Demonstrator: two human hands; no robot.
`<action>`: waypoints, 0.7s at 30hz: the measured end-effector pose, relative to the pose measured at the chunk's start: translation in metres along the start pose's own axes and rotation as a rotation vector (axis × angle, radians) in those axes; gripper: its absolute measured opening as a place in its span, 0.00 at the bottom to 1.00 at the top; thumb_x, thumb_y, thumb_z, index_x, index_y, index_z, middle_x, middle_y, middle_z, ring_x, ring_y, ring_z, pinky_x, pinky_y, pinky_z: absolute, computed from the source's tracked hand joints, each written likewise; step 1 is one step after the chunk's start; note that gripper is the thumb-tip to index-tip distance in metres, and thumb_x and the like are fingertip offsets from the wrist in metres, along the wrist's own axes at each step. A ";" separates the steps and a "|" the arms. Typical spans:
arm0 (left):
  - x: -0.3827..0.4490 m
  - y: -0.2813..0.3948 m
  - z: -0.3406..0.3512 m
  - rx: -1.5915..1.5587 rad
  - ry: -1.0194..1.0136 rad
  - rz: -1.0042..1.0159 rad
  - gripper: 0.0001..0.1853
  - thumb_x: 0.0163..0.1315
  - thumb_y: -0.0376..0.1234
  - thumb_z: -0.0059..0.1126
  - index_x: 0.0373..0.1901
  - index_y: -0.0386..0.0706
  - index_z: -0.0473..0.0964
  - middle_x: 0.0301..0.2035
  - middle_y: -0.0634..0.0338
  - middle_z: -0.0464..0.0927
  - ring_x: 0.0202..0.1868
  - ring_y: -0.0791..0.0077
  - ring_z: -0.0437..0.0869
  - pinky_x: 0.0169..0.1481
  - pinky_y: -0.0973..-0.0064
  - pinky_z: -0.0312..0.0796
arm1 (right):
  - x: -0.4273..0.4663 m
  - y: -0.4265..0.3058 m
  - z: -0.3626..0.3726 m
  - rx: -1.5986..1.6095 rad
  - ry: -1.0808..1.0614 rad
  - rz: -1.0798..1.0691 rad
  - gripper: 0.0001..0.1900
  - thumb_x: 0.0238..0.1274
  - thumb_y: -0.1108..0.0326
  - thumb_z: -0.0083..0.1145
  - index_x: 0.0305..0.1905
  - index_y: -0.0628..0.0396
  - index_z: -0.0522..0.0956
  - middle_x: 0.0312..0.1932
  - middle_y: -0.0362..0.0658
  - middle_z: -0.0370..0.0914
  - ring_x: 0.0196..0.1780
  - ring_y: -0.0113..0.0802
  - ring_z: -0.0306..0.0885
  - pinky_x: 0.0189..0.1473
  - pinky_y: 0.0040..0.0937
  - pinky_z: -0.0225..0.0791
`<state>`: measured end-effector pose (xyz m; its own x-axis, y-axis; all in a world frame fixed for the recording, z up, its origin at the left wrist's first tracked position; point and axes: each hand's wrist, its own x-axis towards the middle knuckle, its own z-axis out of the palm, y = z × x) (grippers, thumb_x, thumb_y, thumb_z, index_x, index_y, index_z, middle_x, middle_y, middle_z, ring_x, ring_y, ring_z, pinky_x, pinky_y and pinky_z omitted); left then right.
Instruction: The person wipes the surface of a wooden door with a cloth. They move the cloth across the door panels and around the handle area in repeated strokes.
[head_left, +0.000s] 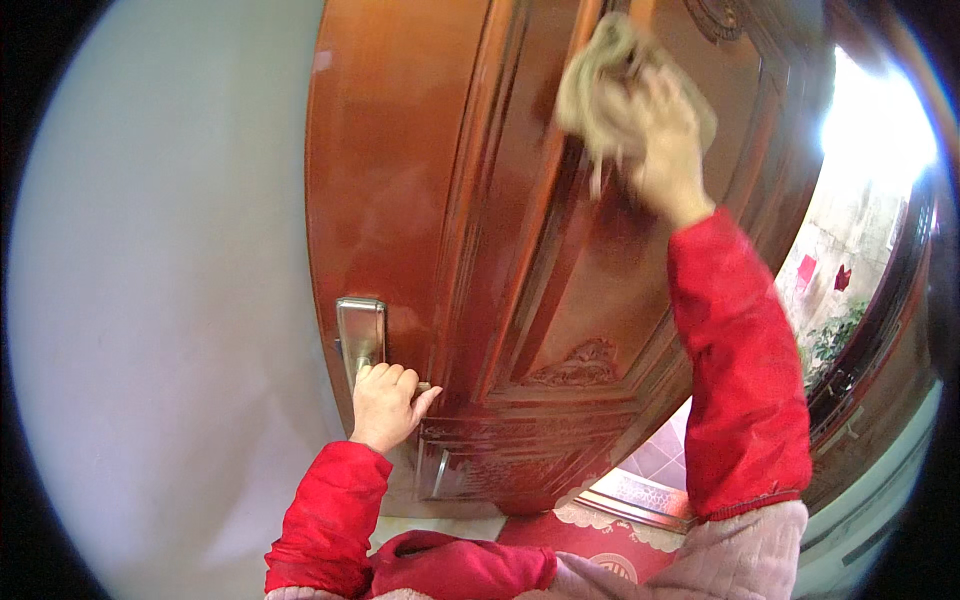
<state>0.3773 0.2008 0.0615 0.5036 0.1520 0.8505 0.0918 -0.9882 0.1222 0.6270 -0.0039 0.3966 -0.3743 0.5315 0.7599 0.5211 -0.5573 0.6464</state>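
A brown wooden door (401, 187) with moulded panels and carved trim stands before me. Low on its left side is a metal handle plate (362, 322), and my left hand (386, 401) is closed around the lever there. Higher up, my right hand (664, 127) presses a beige cloth (600, 82) against a raised panel. The cloth and the fingers are blurred, and part of the cloth is hidden behind the hand. Red sleeve covers (739, 360) reach over both forearms.
Left of the door is a pale wall (165, 262). On the right, a bright doorway shows leafy plants (832, 334) and a weathered outside wall (847, 225). Below lie a metal threshold (637, 502) and a red mat (540, 536) with a scalloped pale border.
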 end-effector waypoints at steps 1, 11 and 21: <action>-0.001 -0.001 -0.003 0.012 -0.002 -0.005 0.18 0.51 0.44 0.70 0.19 0.46 0.72 0.21 0.60 0.71 0.29 0.61 0.74 0.39 0.63 0.64 | 0.019 0.013 0.004 -0.002 0.085 0.086 0.36 0.51 0.59 0.65 0.67 0.56 0.67 0.72 0.54 0.60 0.77 0.55 0.52 0.73 0.52 0.48; -0.003 -0.001 -0.006 0.016 -0.012 -0.030 0.17 0.51 0.43 0.71 0.20 0.44 0.72 0.22 0.57 0.72 0.30 0.59 0.74 0.41 0.62 0.65 | -0.055 -0.086 0.011 0.212 0.078 0.340 0.37 0.47 0.66 0.64 0.67 0.53 0.68 0.71 0.57 0.57 0.78 0.60 0.43 0.75 0.61 0.38; 0.003 0.006 -0.002 -0.031 0.050 0.015 0.16 0.49 0.41 0.72 0.18 0.46 0.72 0.21 0.59 0.72 0.29 0.60 0.75 0.38 0.62 0.64 | -0.276 -0.155 -0.007 0.250 -0.404 0.097 0.27 0.47 0.56 0.64 0.55 0.50 0.76 0.67 0.54 0.61 0.76 0.57 0.48 0.74 0.58 0.42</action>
<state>0.3780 0.1951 0.0658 0.4612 0.1366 0.8767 0.0576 -0.9906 0.1240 0.6443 -0.0681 0.0873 -0.0125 0.7174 0.6965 0.7261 -0.4724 0.4996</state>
